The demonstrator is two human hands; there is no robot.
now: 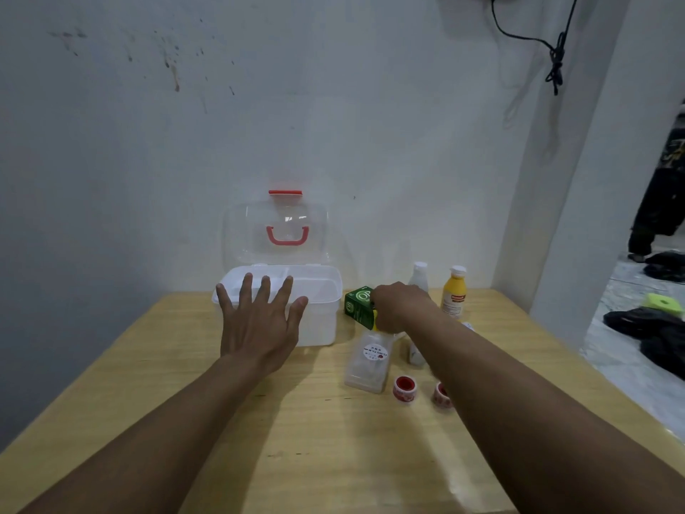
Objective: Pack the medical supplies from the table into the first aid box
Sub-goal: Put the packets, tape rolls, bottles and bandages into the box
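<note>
The white first aid box (326, 291) stands open at the back of the wooden table, its clear lid (276, 231) with a red handle raised against the wall. My left hand (259, 320) hovers flat with fingers spread over the box's front left corner, holding nothing. My right hand (398, 306) grips a small green carton (357, 307) just right of the box. Below it lies a clear cling film box (369, 365). Two red-and-white tape rolls (404, 389) (442, 395) sit nearer me. A yellow bottle (455, 293) and a white bottle (419, 278) stand behind.
A small white bottle (415, 352) lies under my right forearm. The table (296, 439) meets the wall at the back. At the right, past a pillar, dark bags and a green object (663, 304) lie on the floor, and a person's legs show there.
</note>
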